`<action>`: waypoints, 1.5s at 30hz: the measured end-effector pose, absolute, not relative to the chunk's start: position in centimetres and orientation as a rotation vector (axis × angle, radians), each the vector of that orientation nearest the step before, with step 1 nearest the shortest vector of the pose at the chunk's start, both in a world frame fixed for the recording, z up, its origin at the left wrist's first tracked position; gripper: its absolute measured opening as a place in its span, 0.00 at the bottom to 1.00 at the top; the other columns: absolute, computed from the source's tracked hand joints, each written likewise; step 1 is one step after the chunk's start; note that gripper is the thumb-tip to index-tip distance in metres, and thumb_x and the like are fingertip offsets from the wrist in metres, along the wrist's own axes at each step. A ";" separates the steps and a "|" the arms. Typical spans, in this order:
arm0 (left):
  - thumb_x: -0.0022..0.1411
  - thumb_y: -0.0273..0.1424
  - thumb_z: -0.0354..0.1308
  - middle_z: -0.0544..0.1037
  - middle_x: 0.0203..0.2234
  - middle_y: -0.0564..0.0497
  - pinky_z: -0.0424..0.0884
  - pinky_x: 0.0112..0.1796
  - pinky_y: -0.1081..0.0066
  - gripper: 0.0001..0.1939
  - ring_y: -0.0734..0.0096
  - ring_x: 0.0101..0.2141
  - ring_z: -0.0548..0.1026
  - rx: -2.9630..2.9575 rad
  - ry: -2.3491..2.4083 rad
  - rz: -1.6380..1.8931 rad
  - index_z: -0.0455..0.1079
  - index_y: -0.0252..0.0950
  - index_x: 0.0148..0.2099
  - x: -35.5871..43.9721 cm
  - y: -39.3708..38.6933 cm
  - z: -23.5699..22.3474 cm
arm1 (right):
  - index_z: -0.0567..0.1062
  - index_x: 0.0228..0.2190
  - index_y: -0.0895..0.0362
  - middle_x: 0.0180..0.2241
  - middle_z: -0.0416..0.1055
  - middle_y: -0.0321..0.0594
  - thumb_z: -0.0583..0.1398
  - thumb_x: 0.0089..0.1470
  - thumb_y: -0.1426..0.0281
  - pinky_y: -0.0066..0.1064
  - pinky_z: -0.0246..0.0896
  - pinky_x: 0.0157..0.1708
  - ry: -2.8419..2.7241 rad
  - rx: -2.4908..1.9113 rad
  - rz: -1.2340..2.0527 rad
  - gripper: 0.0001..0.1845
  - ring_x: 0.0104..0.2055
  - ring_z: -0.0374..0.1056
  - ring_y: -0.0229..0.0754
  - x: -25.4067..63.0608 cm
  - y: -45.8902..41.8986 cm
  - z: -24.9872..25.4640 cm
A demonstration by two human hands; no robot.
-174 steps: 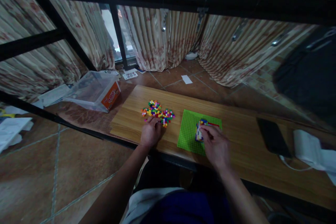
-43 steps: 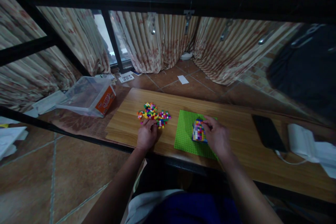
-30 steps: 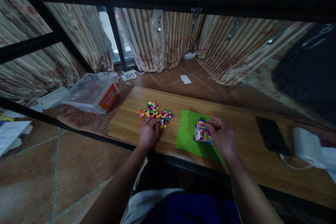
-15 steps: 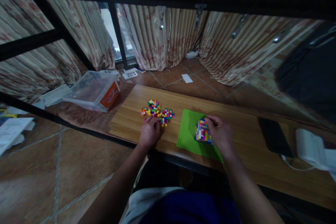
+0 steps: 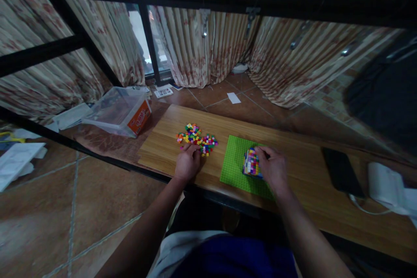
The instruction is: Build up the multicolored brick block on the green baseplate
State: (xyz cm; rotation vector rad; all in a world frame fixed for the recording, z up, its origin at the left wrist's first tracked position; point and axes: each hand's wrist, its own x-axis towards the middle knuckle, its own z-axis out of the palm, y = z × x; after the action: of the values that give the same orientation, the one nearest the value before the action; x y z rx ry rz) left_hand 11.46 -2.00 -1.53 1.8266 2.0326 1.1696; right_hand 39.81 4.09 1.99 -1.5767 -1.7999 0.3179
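Green baseplate (image 5: pixel 232 166) already bears a brick block (image 5: pixel 250 164), touched by the right hand (image 5: pixel 275 169) with fingertips drawn together, while loose bricks (image 5: pixel 194 140) remain unplaced on the worktop (image 5: pixel 162 153) beside the curled left hand (image 5: pixel 187 164), any brick in either grip being indiscernible.

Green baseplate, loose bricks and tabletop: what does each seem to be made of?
Green baseplate: probably moulded plastic, fairly matte, judging by its even colour and regular studs.
Loose bricks: likely plastic, from their solid bright colours and blocky shapes; too small to judge finish.
Tabletop: wood or laminate, apparently smooth, showing streaky brown grain.
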 end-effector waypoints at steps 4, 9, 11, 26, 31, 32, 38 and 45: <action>0.65 0.26 0.53 0.78 0.39 0.46 0.74 0.47 0.65 0.09 0.64 0.41 0.77 1.822 2.014 1.162 0.75 0.37 0.42 11.6 -2.0 -1.4 | 0.80 0.33 0.56 0.33 0.79 0.45 0.53 0.62 0.55 0.39 0.64 0.42 -1.663 -1.508 0.258 0.23 0.37 0.72 0.47 39.9 3.5 2.6; 0.65 0.26 0.53 0.78 0.39 0.46 0.75 0.44 0.66 0.09 0.65 0.39 0.77 1.823 2.038 1.162 0.75 0.37 0.41 11.6 -2.0 -1.3 | 0.79 0.33 0.56 0.34 0.78 0.44 0.54 0.63 0.57 0.40 0.64 0.44 -1.627 -1.389 0.206 0.19 0.39 0.72 0.47 38.2 1.6 4.4; 0.65 0.25 0.53 0.78 0.39 0.47 0.75 0.44 0.66 0.09 0.66 0.40 0.77 1.826 2.031 1.167 0.75 0.38 0.41 11.6 -2.0 -1.3 | 0.79 0.35 0.54 0.35 0.78 0.43 0.54 0.64 0.59 0.39 0.65 0.44 -1.694 -1.307 0.297 0.17 0.40 0.72 0.46 36.5 0.5 5.0; 0.65 0.23 0.51 0.79 0.39 0.45 0.74 0.47 0.64 0.11 0.64 0.43 0.77 1.828 1.978 1.180 0.75 0.37 0.42 11.7 -2.1 -1.3 | 0.76 0.35 0.55 0.37 0.74 0.44 0.58 0.60 0.64 0.38 0.61 0.42 -2.157 -1.441 0.397 0.09 0.41 0.69 0.49 26.5 0.0 0.1; 0.67 0.26 0.50 0.79 0.38 0.45 0.75 0.46 0.64 0.11 0.64 0.42 0.77 1.831 1.972 1.198 0.74 0.37 0.41 11.7 -2.1 -1.4 | 0.77 0.33 0.55 0.37 0.73 0.45 0.58 0.60 0.67 0.38 0.58 0.42 -2.185 -1.488 0.355 0.08 0.42 0.68 0.49 25.8 0.3 0.2; 0.67 0.26 0.51 0.78 0.38 0.45 0.75 0.46 0.64 0.10 0.64 0.42 0.77 1.825 1.970 1.203 0.74 0.37 0.41 11.7 -2.1 -1.3 | 0.77 0.33 0.55 0.37 0.73 0.45 0.57 0.60 0.68 0.38 0.58 0.42 -2.176 -1.481 0.358 0.09 0.42 0.68 0.49 25.9 0.3 0.2; 0.65 0.27 0.54 0.75 0.45 0.43 0.74 0.49 0.64 0.09 0.65 0.46 0.76 1.835 1.892 1.289 0.73 0.37 0.46 11.7 -2.5 -0.8 | 0.77 0.34 0.54 0.35 0.74 0.43 0.54 0.62 0.67 0.36 0.61 0.41 -2.030 -1.398 0.548 0.11 0.38 0.70 0.46 27.3 -0.3 0.2; 0.68 0.33 0.52 0.76 0.45 0.43 0.75 0.49 0.64 0.13 0.64 0.47 0.76 2.059 1.584 1.160 0.72 0.38 0.51 11.7 -3.6 -0.5 | 0.76 0.34 0.52 0.33 0.74 0.39 0.53 0.63 0.65 0.33 0.64 0.37 -1.966 -1.241 0.731 0.12 0.35 0.70 0.42 27.9 -1.1 1.3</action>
State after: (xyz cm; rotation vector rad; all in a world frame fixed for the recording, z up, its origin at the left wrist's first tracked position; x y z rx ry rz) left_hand 11.73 -3.57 -0.47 2.0591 1.5843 1.1601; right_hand 27.88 -1.11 1.29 -1.2408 -1.9664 0.7309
